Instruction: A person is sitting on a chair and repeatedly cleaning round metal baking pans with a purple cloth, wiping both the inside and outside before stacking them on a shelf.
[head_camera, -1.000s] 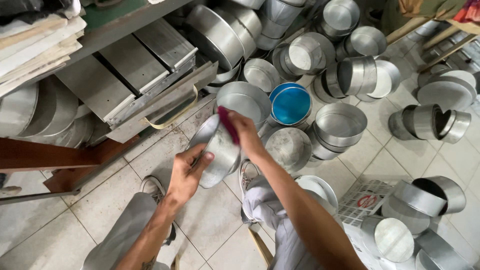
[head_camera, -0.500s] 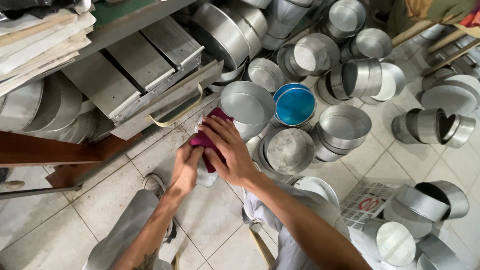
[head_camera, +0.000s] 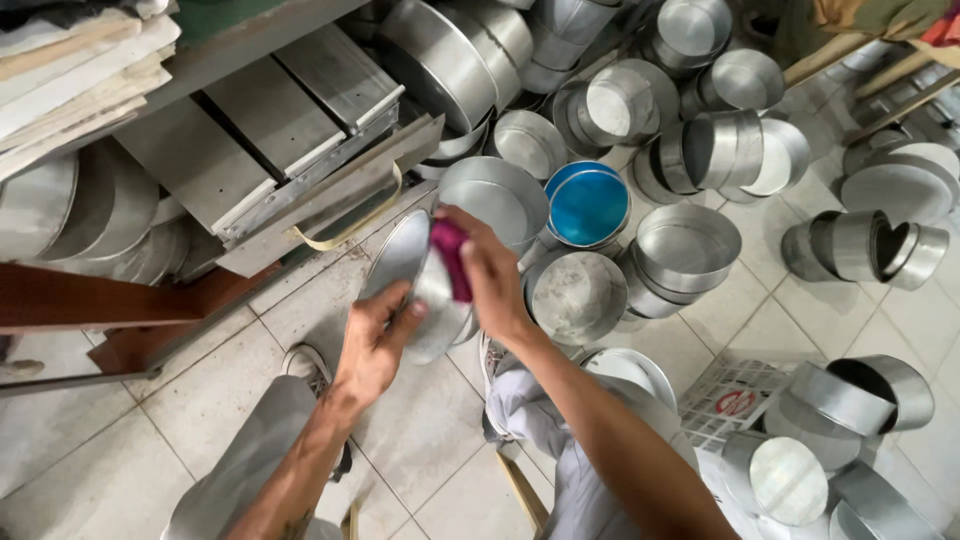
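Head view: left hand (head_camera: 375, 345) gripped a round, shallow aluminium pan (head_camera: 418, 290) by its lower rim, fingers wrapped over the edge and thumb behind. Right hand (head_camera: 490, 270) was closed on a magenta cloth (head_camera: 450, 258) and pressed it flat against the pan's inner face near the upper right rim.

Pan was held in the air above the tiled floor (head_camera: 200, 400), between the person's knees (head_camera: 260, 440) and the metal rack (head_camera: 270, 150), just in front of a larger round tin (head_camera: 495, 195).

Progress, as a judgement: wiping was mid-way. The cloth sat on the upper right part of the face; the lower left part showed a dull, even sheen, but I could not tell cleaned from uncleaned metal by the surface. The outer wall and underside were hidden, so no call on those. Many similar tins (head_camera: 690, 245) stood stacked on the floor around, including one with a blue base (head_camera: 590, 205); whether they were done or waiting could not be told.

Orientation: the pan was tilted up on edge, open face turned toward the camera and slightly to the right. Being round, it had no true long axis; as foreshortened, the ellipse ran from lower right to upper left, with the top edge leaning toward the rack.

Only one view was available.
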